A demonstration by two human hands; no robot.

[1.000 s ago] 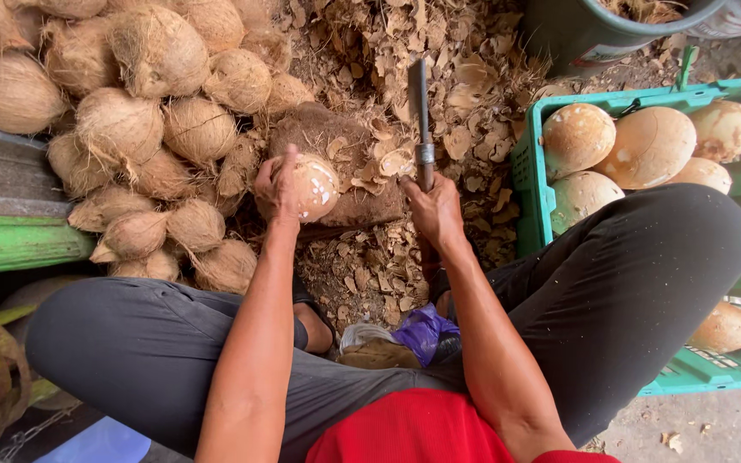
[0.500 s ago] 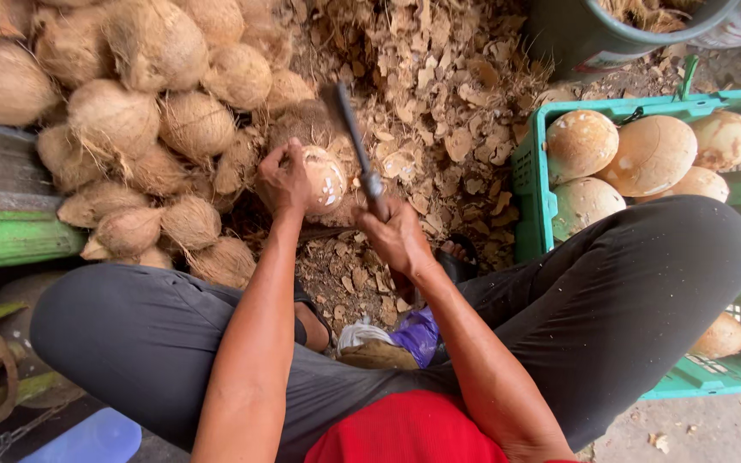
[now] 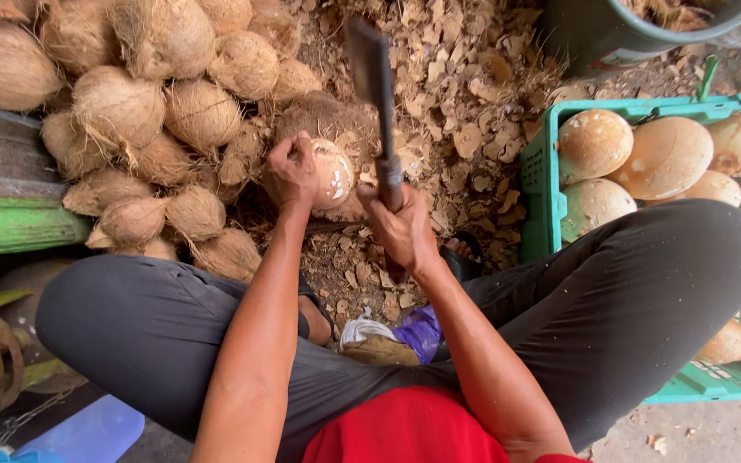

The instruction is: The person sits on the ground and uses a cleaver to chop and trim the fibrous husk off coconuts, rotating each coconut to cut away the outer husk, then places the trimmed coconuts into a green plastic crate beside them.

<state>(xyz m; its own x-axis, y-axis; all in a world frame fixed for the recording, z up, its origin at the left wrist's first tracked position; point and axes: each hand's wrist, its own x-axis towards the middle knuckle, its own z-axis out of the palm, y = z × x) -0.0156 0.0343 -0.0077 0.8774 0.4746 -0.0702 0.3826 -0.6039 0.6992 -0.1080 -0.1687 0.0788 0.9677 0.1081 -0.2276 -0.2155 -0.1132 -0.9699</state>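
My left hand (image 3: 293, 170) grips a partly peeled coconut (image 3: 332, 171), pale with brown husk patches, resting on a husk-covered block. In my right hand (image 3: 400, 227) is a cleaver (image 3: 372, 77), its dark blade raised upright just right of the coconut. Both hands meet over the ground between my knees, which are in dark trousers.
A heap of husked brown coconuts (image 3: 139, 111) lies at the upper left beside a green wooden plank (image 3: 10, 227). A green plastic crate (image 3: 542, 163) of peeled pale coconuts stands to the right. Husk chips (image 3: 473, 86) litter the ground ahead. A dark bucket (image 3: 611, 34) stands at the upper right.
The cleaver swung down onto the coconut half a second ago and is now lifted upright again. My left hand has kept its hold on the coconut.
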